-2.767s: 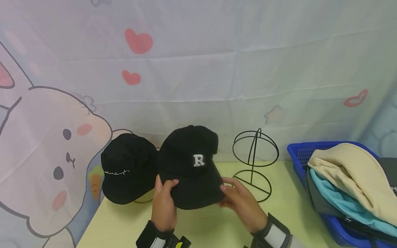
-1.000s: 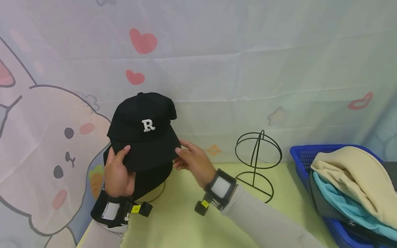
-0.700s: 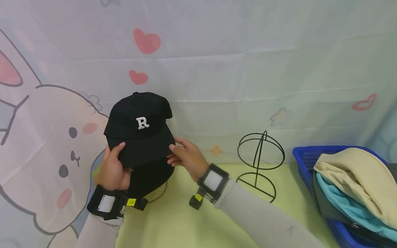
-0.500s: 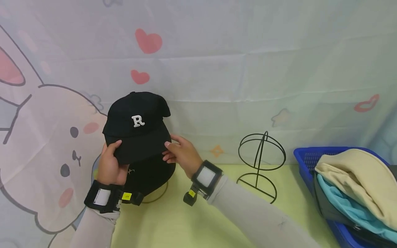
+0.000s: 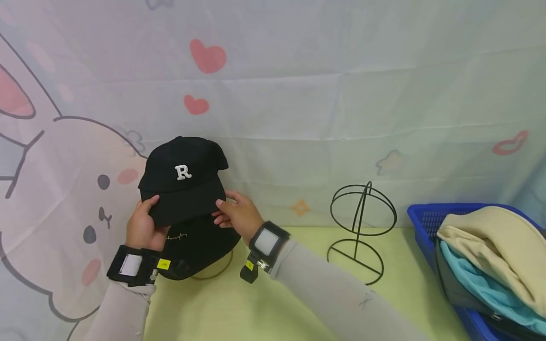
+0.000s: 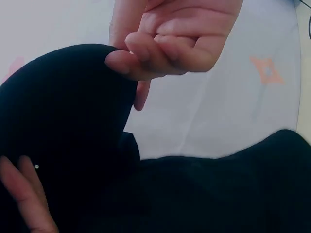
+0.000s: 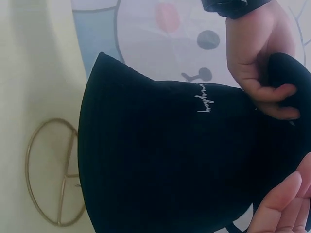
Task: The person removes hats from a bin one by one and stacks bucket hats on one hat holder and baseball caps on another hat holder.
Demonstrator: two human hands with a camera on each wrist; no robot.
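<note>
- Since the earliest frame, the black cap with the white R (image 5: 183,177) has left the table in front of the empty black wire stand (image 5: 361,232); it now sits above the black bucket hat (image 5: 198,241), lower than half a second ago.
- Left hand (image 5: 142,226) grips the left edge of the cap's brim, thumb on top.
- Right hand (image 5: 236,215) pinches the brim's right edge, fingers curled.
- Head view alone shows the R, the cartoon rabbit backdrop (image 5: 64,189) and, far right, the blue basket (image 5: 420,218) of folded hats.
- Right wrist view alone shows the gold wire base (image 7: 51,172) beneath the bucket hat and the white script (image 7: 203,98) on it.
- Left wrist view shows the right hand's fingertips (image 6: 124,60) nipping the brim edge, and the left fingers under the brim.
</note>
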